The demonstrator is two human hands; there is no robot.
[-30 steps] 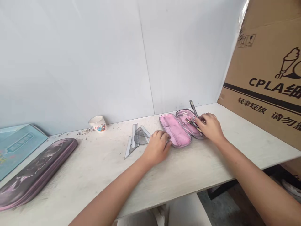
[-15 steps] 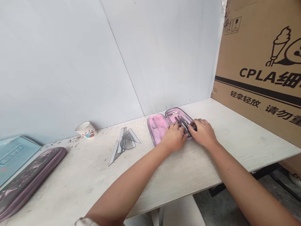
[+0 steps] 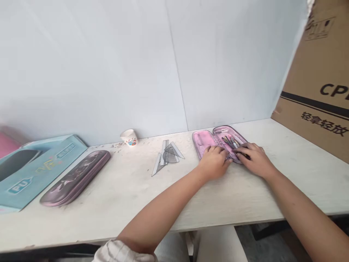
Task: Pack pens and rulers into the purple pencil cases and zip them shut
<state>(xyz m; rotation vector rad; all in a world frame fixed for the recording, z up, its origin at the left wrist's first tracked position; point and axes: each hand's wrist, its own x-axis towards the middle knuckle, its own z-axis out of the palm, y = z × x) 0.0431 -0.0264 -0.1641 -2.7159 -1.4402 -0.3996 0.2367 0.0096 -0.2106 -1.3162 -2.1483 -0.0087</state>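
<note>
The open, pink-lined, dark-rimmed zip pencil case (image 3: pixel 203 140) is lying flat on the whitish desk (image 3: pixel 141 203) near the pale wall, its two halves spreading side by side, and the step in hand is apparently arranging the slim dark pens and pencils (image 3: pixel 230 142) resting in its right half. The bare left hand (image 3: pixel 214 162) is reaching over the near edge of the case, its fingers curling downward and bunching close together; whether they are pinching anything cannot be told. The bare right hand (image 3: pixel 255 156) is reaching over the right half, its fingers bending across the near ends of the pens, but blur is hiding whether they are gripping one or merely pressing. The next move seems to be calling for light, level pressure, keeping the pens inside the rim and off the hinge. The clear plastic rulers and set squares (image 3: pixel 164 149) are lying apart, left of the case.
</note>
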